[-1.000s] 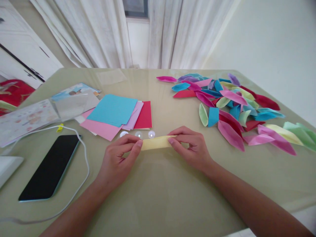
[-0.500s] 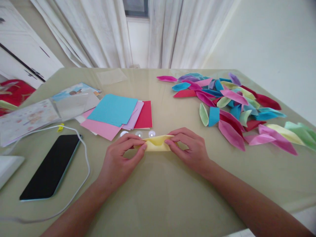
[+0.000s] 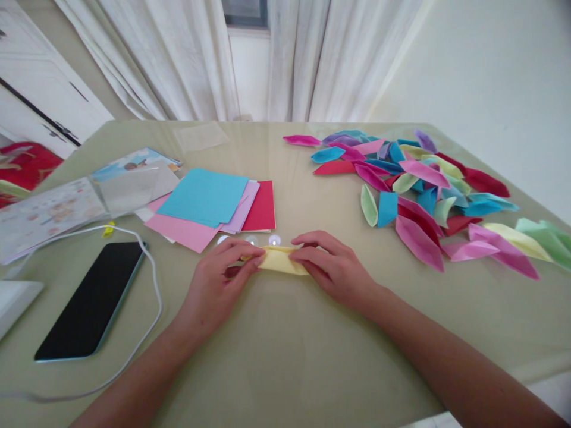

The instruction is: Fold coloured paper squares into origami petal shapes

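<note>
A folded strip of yellow paper (image 3: pixel 281 260) lies crosswise between my two hands, low over the table. My left hand (image 3: pixel 223 276) pinches its left end between thumb and fingers. At the other end, my right hand (image 3: pixel 332 264) has its thumb and fingers closed on the paper, with the index finger raised a little above it. The hands hide both ends of the strip. Just behind the paper are small round reflections on the tabletop. Beyond my left hand lies a stack of square paper sheets, with a blue sheet (image 3: pixel 205 196) on top and a red sheet (image 3: pixel 261 208) beside it.
Many folded paper pieces (image 3: pixel 419 238) in several colours form a loose heap at the right. On the left are a black phone (image 3: pixel 91 300), a white cable (image 3: pixel 156 285), a yellow clip (image 3: pixel 108 229) and printed packaging (image 3: pixel 53 208). White curtains (image 3: pixel 178 53) hang behind the table.
The yellow paper's open upper edge has been pressed flatter. My right hand has shifted slightly left along it, and its index finger has lifted. The left hand has barely moved.
</note>
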### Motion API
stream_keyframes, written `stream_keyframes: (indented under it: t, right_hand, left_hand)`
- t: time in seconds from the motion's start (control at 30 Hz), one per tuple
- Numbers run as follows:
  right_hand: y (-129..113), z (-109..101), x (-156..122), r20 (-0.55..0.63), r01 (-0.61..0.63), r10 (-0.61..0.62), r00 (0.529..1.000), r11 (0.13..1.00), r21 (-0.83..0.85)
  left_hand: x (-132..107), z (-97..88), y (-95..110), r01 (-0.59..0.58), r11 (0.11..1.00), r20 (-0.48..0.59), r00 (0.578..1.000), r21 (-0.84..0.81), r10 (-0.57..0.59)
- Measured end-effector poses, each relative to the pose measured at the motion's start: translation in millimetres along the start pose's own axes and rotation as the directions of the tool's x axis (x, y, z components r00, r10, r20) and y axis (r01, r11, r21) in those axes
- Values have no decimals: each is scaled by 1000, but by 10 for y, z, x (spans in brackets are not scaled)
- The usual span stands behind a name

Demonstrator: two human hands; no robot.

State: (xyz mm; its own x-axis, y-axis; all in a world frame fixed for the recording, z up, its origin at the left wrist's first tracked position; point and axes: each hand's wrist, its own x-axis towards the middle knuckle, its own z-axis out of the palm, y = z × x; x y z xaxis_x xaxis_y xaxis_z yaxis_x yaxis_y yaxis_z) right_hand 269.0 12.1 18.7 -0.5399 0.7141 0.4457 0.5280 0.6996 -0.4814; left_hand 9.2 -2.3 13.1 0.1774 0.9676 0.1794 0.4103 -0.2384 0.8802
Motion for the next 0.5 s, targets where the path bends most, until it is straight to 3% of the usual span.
stream_keyframes:
  t: [0.17,0.3,0.5]
  right_hand:
    - [-6,12,-2,170,-47,47,984,999,-4]
    - [-8,18,-10,175,-25,31,984,999,-37]
    - [-14,2,-8,163,-26,38,986,997,-75]
  left_hand:
    - [15,-59,-108,-147,979,112,985,142,132]
    - [11,-93,-130,-338,869,171,940,361,295]
    - [-22,-78,-99,-396,822,265,914,410,309]
